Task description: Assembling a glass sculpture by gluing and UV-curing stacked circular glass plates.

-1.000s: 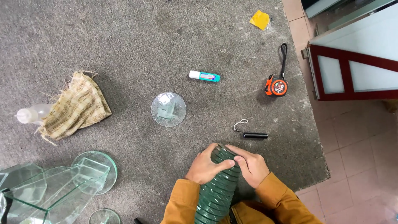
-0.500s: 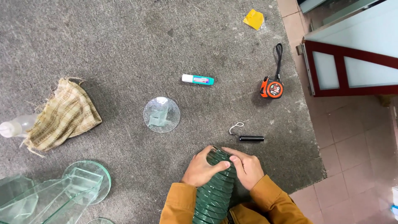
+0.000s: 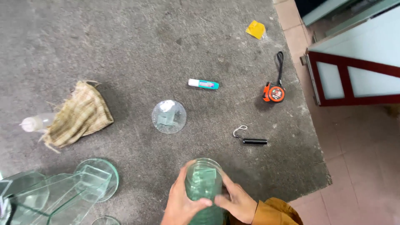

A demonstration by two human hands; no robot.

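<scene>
A stack of round green glass discs stands at the bottom middle of the head view, seen from above. My left hand wraps its left side and my right hand grips its right side, fingers meeting across the front. A single round glass disc with a small glass piece on it lies on the grey stone slab just beyond the stack.
A checked cloth and a clear bottle lie at left. Glass pieces sit at bottom left. A glue stick, orange tape measure, black tool with a hook and yellow scrap lie right. Slab edge and a red-framed panel stand right.
The view has shifted, so the slab's objects sit lower in frame. The glass stack now stands upright under the camera, and my hands have slid around its sides.
</scene>
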